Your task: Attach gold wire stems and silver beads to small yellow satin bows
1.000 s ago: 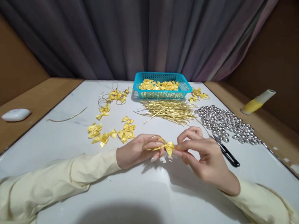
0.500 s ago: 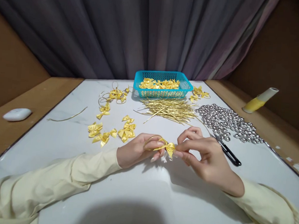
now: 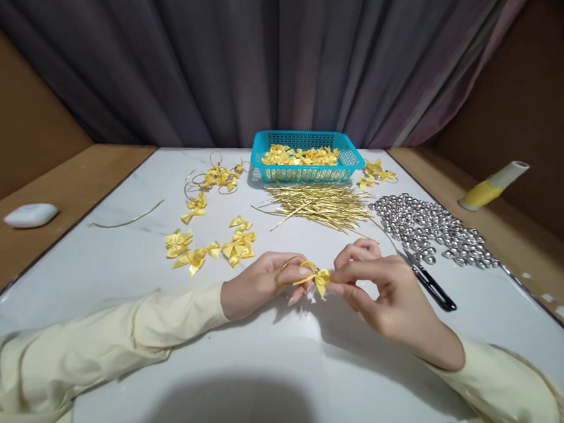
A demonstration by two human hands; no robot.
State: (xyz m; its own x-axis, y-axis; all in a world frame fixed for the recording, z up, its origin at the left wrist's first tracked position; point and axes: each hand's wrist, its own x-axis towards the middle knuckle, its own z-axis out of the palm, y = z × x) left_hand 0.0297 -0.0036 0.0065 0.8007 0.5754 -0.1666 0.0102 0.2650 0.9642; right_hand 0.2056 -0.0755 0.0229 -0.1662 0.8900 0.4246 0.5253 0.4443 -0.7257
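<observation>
A yellow satin ribbon bow (image 3: pixel 320 279) is held between my two hands above the white table. My left hand (image 3: pixel 270 277) is closed on the bow's left side, and a loop of gold cord (image 3: pixel 282 269) curves over its thumb. From the right, my right hand (image 3: pixel 383 289) pinches at the bow's right edge with thumb and index finger; whether it grips ribbon or cord end is too small to tell. Several loose yellow bows (image 3: pixel 239 247) lie left of my hands. Beyond them rests a pile of gold cord pieces (image 3: pixel 321 206).
A blue basket (image 3: pixel 306 176) of yellow bows stands at the back. Silver beads (image 3: pixel 430 228) spread to the right, near a black-handled cutter (image 3: pixel 434 288). Finished-looking bows with cord loops (image 3: pixel 219 176) lie back left. A white mouse-like object (image 3: pixel 31 215) and a yellow-white tube (image 3: pixel 494 186) sit at the sides.
The gold cord loop over my left thumb has become smaller. Both hands stay nearly in place around the bow; the view has shifted slightly.
</observation>
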